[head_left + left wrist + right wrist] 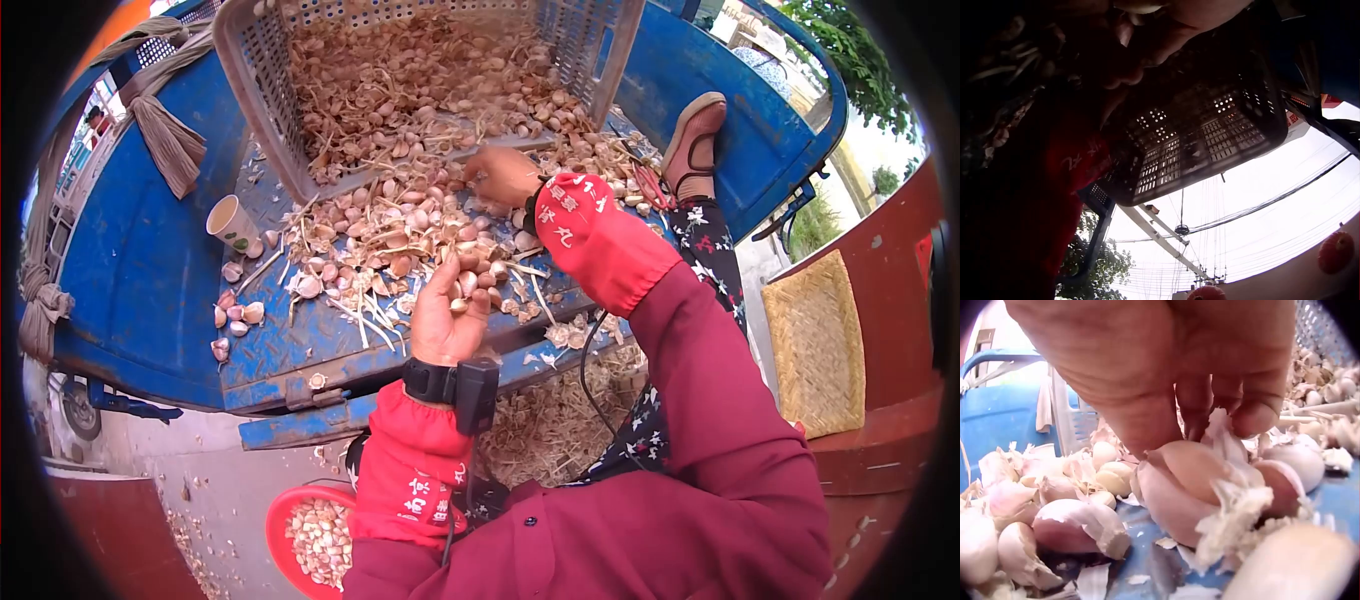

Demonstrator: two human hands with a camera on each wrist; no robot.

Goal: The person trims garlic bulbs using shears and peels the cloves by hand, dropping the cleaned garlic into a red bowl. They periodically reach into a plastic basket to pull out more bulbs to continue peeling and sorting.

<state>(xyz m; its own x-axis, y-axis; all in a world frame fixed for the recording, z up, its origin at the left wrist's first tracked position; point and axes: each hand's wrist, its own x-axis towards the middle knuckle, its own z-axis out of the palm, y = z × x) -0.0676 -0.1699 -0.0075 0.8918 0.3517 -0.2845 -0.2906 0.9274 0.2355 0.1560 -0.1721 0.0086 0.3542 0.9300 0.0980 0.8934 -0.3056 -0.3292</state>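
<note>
Palm up near the front of the blue truck bed, my left hand (447,318) holds several garlic cloves (466,287) in its curled fingers. Further back, at the edge of the crate, my right hand (503,178) reaches down into the loose garlic. The right wrist view shows the thumb and fingers of that hand (1166,369) bent down around a cluster of garlic cloves (1188,481) with papery skin and a root end. Loose cloves (1079,528) and skins lie around it on the blue metal. In the dark left wrist view, the left hand's fingers (1179,28) show at the top.
A tipped plastic crate (262,120) spills garlic and stalks onto the bed. A paper cup (232,222) leans at the left, and red-handled scissors (650,187) lie by a shoe (695,140). Below is a red basin (283,540) of cloves; a woven mat (815,345) is at the right.
</note>
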